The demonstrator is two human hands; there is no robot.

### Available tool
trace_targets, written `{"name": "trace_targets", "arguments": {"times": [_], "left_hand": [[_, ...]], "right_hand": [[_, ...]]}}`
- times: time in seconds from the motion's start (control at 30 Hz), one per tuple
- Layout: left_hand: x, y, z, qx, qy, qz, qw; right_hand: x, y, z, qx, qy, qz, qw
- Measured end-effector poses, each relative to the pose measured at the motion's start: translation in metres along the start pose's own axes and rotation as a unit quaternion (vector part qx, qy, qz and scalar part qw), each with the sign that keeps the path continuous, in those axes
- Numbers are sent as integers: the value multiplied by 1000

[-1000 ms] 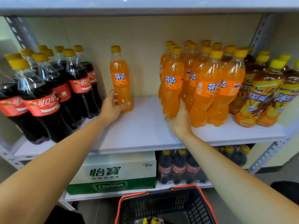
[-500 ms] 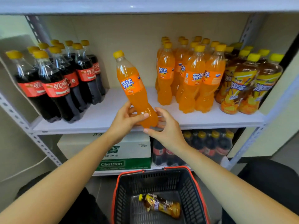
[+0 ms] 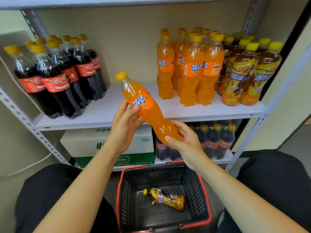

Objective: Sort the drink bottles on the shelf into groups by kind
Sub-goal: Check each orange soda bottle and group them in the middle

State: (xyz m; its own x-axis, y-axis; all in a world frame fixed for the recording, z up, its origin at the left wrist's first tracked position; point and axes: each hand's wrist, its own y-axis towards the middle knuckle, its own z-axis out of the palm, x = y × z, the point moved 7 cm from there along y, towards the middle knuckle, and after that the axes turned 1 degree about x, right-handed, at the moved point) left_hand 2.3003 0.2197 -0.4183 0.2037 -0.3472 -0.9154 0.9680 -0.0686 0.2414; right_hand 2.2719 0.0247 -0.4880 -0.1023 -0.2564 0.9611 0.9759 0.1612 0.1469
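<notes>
Nearest, on the floor between the knees: black plastic mesh basket with red rim (image 3: 129,199). Contents: 1 amber iced-tea bottle with yellow cap and yellow wrap label (image 3: 165,198), lying on its side. Not yet shelved.

Above the basket, just in front of the shelf edge: 1 clear plastic orange soda bottle with yellow cap and orange label (image 3: 144,105), held clear of the shelf, tilted, cap up and to the left.
- Left hand (image 3: 124,125) at the label section, fingers (image 3: 133,113) curled round the body.
- Right hand (image 3: 186,142) at the base, fingers (image 3: 170,139) curled round it from below.
- Both hands gripping this one bottle.

Further back, upright on the white shelf board (image 3: 117,105), three blocks by kind:
- Left: dark cola bottles with red labels and yellow caps (image 3: 67,78). About 10 caps countable; rear rows partly hidden.
- Right of centre: matching orange soda bottles (image 3: 193,69). About 10 caps countable.
- Far right, close against the orange block: iced-tea bottles in yellow wrap (image 3: 244,76). About 7 caps countable; exact total not determinable.

Bare board between the cola block and the orange block.

Lower shelf, behind the hands: 1 white-and-green cardboard carton (image 3: 107,142); 1 group of dark cola bottles (image 3: 213,140), 4 caps visible.

Status, as judged: sorting nearly complete. Remaining: held bottle to the orange block, basket bottle to the iced-tea block.
</notes>
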Motion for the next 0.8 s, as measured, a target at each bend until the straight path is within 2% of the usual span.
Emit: {"name": "trace_targets", "arguments": {"times": [0.17,0.3,0.43,0.67,0.8], "left_hand": [[6,-1,-13,-44,-17,-6,999],[10,-2,-25,-74,22,2,997],[12,-2,-29,-72,60,5,996],[11,-2,-29,-33,-28,0,999],[15,-5,-33,-56,-35,-5,998]], "right_hand": [[-9,-3,-6,-15,106,66,992],[-4,-3,-5,-6,137,65,988],[2,-2,-5,9,138,59,989],[-1,-1,0,-1,183,94,979],[0,-2,0,-5,187,107,976]]}}
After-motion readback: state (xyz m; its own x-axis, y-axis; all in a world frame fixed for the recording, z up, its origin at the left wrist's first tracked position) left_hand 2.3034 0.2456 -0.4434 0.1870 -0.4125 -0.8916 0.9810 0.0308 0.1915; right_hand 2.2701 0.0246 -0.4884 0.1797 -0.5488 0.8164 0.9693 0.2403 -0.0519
